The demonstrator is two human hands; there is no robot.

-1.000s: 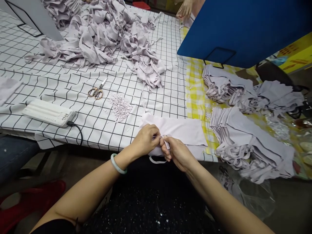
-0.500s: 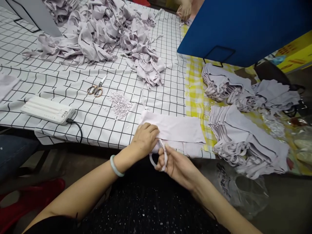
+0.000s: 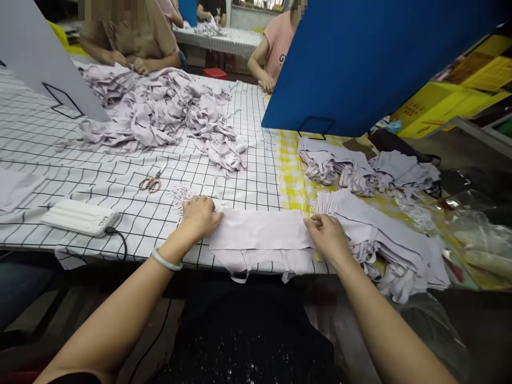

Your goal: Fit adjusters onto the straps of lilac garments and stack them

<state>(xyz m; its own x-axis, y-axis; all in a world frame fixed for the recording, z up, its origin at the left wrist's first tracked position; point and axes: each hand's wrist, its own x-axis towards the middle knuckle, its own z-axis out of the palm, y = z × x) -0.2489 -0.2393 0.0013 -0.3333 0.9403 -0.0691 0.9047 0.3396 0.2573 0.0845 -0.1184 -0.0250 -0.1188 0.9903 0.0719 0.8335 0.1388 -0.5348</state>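
A pale lilac garment with thin straps lies folded flat at the table's front edge, its strap loops hanging toward me. My left hand closes on its upper left corner, thumb against the cloth. At the opposite end, my right hand pinches the right edge between thumb and fingers. Just past my left hand is a small heap of fabric snippets, partly covered by it. Farther left rest small scissors with copper-coloured handles. Beside my right hand lies a stack of similar folded garments.
A large tangled garment pile covers the table's far side. A white power bank with a cable lies left. A blue panel rises at right, a white panel at left. Another folded stack lies behind. Co-workers sit across.
My hands have moved apart to the garment's two ends; my right hand has let go of the strap. The straps now hang over the front edge. The view has tilted up.
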